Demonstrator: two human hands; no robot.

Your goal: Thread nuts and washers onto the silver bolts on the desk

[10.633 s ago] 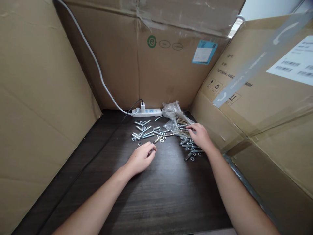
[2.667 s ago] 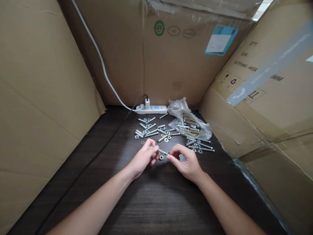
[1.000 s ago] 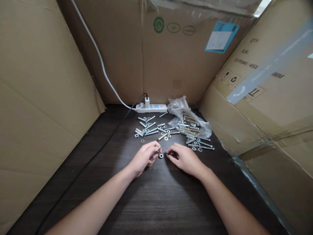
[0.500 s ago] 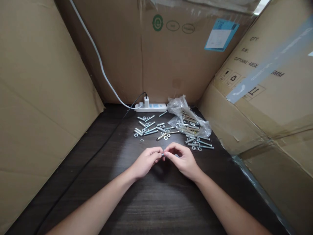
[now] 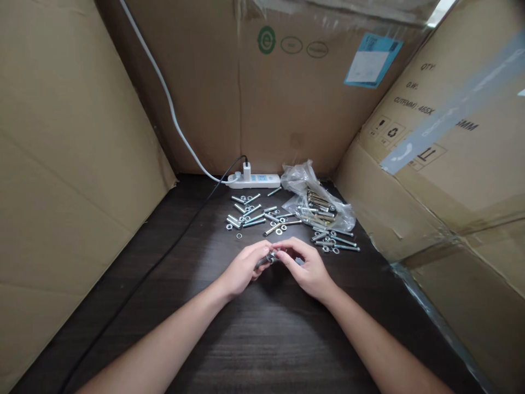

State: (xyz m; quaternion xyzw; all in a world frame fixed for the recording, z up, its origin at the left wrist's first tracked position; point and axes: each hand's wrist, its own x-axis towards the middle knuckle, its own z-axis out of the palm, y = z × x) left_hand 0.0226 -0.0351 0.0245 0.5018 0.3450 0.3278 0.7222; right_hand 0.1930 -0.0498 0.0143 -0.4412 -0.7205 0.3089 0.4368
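My left hand [image 5: 245,269] is closed around a silvery metal bolt [image 5: 262,261], most of it hidden under the fingers. At the bolt's right end sits a small bright ring-shaped piece [image 5: 272,256]; I cannot make out whether it is a nut or a washer. My right hand [image 5: 302,267] has thumb and forefinger pinched at this end, touching it. A small greyish piece [image 5: 299,261] shows by the right hand's palm, too hidden to name. Beyond the hands lie loose bolts [image 5: 254,222], metal sleeves [image 5: 233,221], nuts [image 5: 229,227] and washers [image 5: 279,232].
A clear plastic bag [image 5: 346,216] with more bolts lies at the back right. Behind the hardware is a white power strip [image 5: 268,181] with a charger [image 5: 246,172]. A black cable [image 5: 176,239] crosses the left side. Cardboard walls [image 5: 197,98] enclose the dark table [image 5: 262,350].
My left fingers have shifted, so more of the bolt and its end piece shows. The right fingertips remain at its end. The camera view has moved slightly.
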